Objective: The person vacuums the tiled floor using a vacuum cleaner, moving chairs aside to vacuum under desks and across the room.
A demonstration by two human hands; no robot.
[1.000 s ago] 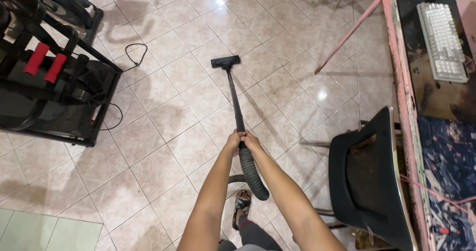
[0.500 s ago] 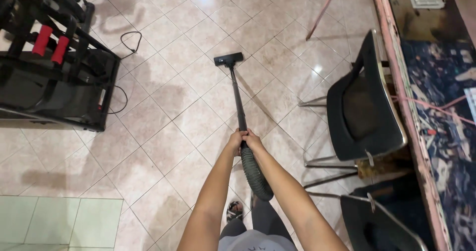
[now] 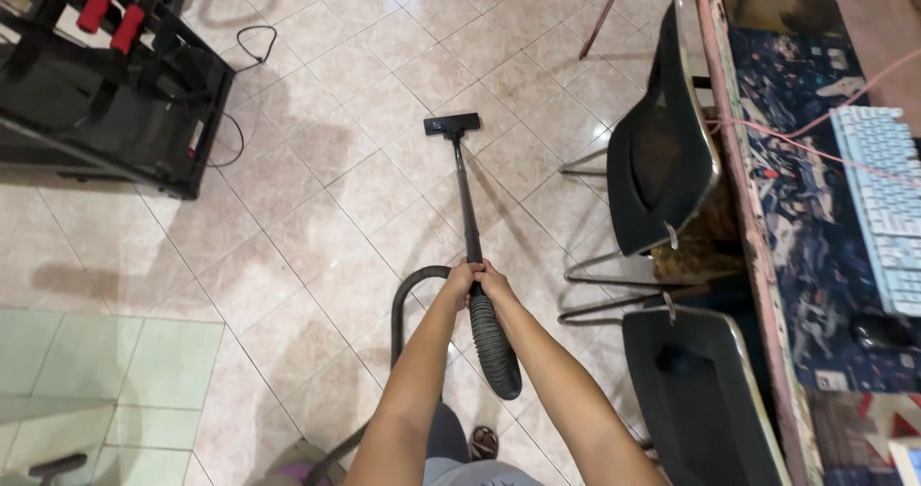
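Note:
Both of my hands grip a black vacuum wand (image 3: 465, 203) where it meets the ribbed hose (image 3: 491, 344). My left hand (image 3: 459, 281) holds the left side and my right hand (image 3: 493, 280) holds the right side, touching each other. The wand runs straight ahead to a flat black floor head (image 3: 452, 123) resting on the beige tiled floor (image 3: 317, 198). The hose loops back on my left and passes beside my legs.
A black treadmill with red grips (image 3: 106, 73) stands at the far left, with a cable (image 3: 251, 40) on the tiles. Two black chairs (image 3: 662, 141) (image 3: 700, 400) stand at the right beside a pink desk (image 3: 743, 208) holding a keyboard (image 3: 883, 198).
I have stepped back: the treadmill, the chair and the desk slid up and left in view. A second chair and the hose loop have come into view. My grip is unchanged.

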